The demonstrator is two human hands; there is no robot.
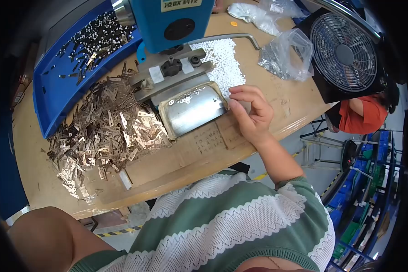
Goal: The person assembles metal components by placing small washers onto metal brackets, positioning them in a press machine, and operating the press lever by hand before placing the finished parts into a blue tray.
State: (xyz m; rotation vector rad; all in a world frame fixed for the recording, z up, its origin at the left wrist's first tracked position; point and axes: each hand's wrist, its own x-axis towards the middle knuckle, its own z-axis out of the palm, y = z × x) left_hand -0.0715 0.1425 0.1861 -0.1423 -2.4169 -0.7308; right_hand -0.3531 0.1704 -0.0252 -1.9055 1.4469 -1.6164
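My right hand (pixel 255 113) is at the right edge of a shiny metal tray (pixel 197 113), its fingers loosely curled and the thumb slightly apart from them. Nothing shows between the fingertips. A few small ring-like parts (pixel 186 97) lie along the tray's back edge. Behind the hand is a spread of small white pieces (pixel 224 61). Behind the tray stands a metal fixture (pixel 172 68) under a blue machine head (pixel 172 27). Left of the tray is a large heap of flat metal strips (pixel 109 122). My left arm bends at the lower left, its hand hidden.
A blue bin (pixel 43 106) at the back left holds dark parts with white ends. Plastic bags (pixel 285 54) and a black fan (pixel 344 54) are at the right. A bent metal rod (pixel 240 36) crosses the back. A person in orange (pixel 362 115) is beyond the table.
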